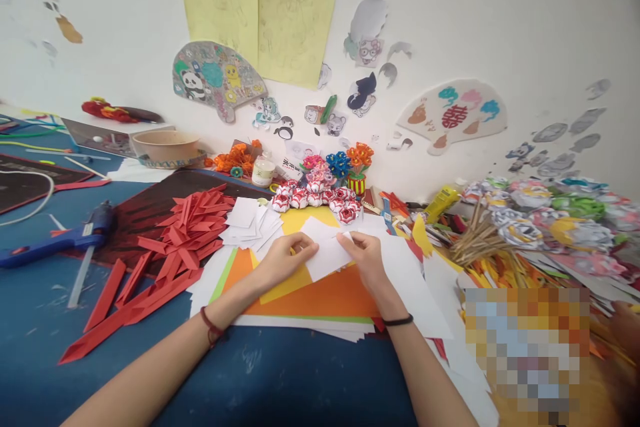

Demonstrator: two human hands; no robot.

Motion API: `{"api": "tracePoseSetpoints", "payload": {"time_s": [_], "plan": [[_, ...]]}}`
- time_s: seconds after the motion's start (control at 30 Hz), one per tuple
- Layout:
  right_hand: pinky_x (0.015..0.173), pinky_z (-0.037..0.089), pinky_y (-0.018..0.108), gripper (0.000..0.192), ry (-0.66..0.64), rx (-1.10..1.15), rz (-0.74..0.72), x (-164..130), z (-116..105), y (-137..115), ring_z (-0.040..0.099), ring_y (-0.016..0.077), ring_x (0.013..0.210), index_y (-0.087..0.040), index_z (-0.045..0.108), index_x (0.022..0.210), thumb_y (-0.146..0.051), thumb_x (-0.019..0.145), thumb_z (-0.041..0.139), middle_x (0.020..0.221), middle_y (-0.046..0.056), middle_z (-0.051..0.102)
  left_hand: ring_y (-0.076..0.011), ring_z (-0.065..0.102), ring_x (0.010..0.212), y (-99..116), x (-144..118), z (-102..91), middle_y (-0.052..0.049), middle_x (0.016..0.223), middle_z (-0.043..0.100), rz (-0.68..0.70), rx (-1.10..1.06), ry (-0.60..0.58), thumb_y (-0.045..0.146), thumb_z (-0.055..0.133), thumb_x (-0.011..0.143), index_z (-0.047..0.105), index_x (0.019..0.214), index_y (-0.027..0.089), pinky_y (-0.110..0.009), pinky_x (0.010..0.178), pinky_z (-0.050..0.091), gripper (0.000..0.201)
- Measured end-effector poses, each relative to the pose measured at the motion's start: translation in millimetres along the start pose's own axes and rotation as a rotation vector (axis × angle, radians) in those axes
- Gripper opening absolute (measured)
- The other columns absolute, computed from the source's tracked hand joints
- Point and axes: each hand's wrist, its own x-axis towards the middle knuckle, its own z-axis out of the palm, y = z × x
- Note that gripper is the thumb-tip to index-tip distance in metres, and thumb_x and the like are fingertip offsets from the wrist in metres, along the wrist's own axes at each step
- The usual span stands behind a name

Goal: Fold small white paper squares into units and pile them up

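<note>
White paper sheet (327, 250) is pinched at opposite edges by left hand (283, 260) and right hand (367, 259) fingers.

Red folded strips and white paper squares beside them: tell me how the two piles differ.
The red folded strips are long, narrow and creased, while the white paper squares are short, flat and about as wide as they are long. The strips spread wide over the dark mat and blue table, with some lying loose toward the person; the squares sit in one small fanned heap. Both are cut paper, left of the left hand.
</note>
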Motion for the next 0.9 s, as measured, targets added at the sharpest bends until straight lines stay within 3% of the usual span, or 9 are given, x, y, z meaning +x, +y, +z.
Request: {"api": "tracePoseSetpoints", "payload": {"time_s": [0.2, 0.33, 0.47, 0.7, 0.9], "plan": [[0.049, 0.041, 0.025, 0.025, -0.222, -0.03, 0.082, -0.7, 2.1, 0.7, 0.054, 0.0133, 0.053, -0.014, 0.07, 0.076, -0.039, 0.07, 0.069, 0.064, 0.002, 0.064, -0.0129, 0.051, 0.058, -7.8, 1.4, -4.8, -0.001, 0.065, 0.059, -0.076, -0.106, 0.141, 0.045, 0.059, 0.075, 0.062, 0.072, 0.013, -0.021, 0.05, 0.034, 0.032], [0.057, 0.043, 0.025, 0.02, -0.389, -0.079, 0.072, -3.1, 6.7, 1.5, 0.056, 0.0135, 0.062, -0.014, 0.07, 0.077, -0.033, 0.073, 0.068, 0.071, 0.003, 0.066, -0.0127, 0.05, 0.058, -6.7, 0.5, -6.2, 0.0, 0.063, 0.057, -0.064, -0.134, 0.091, 0.048, 0.058, 0.075, 0.059, 0.069, 0.013, -0.021, 0.049, 0.034, 0.035], [0.059, 0.043, 0.025, 0.017, -0.38, -0.088, 0.048, -4.5, 13.0, 3.2, 0.055, 0.0139, 0.064, -0.014, 0.069, 0.076, -0.03, 0.075, 0.064, 0.073, 0.003, 0.065, -0.0129, 0.049, 0.058, -4.9, -0.9, -0.1, 0.0, 0.062, 0.057, -0.017, -0.013, 0.065, 0.047, 0.055, 0.076, 0.061, 0.066, 0.013, -0.022, 0.05, 0.033, 0.036], [0.055, 0.039, 0.023, 0.011, -0.371, -0.119, 0.002, -1.6, 15.3, 6.2, 0.05, 0.0112, 0.058, -0.014, 0.067, 0.068, -0.021, 0.074, 0.06, 0.062, -0.001, 0.059, -0.0118, 0.046, 0.057, -7.6, -2.0, 7.3, 0.001, 0.058, 0.056, 0.019, 0.116, 0.163, 0.046, 0.055, 0.076, 0.061, 0.064, 0.014, -0.021, 0.05, 0.032, 0.035], [0.049, 0.038, 0.022, 0.012, -0.436, -0.092, 0.031, -1.8, 8.8, 5.4, 0.05, 0.0103, 0.049, -0.014, 0.063, 0.063, -0.019, 0.072, 0.058, 0.054, -0.003, 0.055, -0.012, 0.047, 0.057, -9.6, 3.6, -9.0, 0.001, 0.06, 0.056, 0.011, 0.091, 0.3, 0.046, 0.056, 0.074, 0.06, 0.064, 0.014, -0.021, 0.051, 0.033, 0.033]]}}
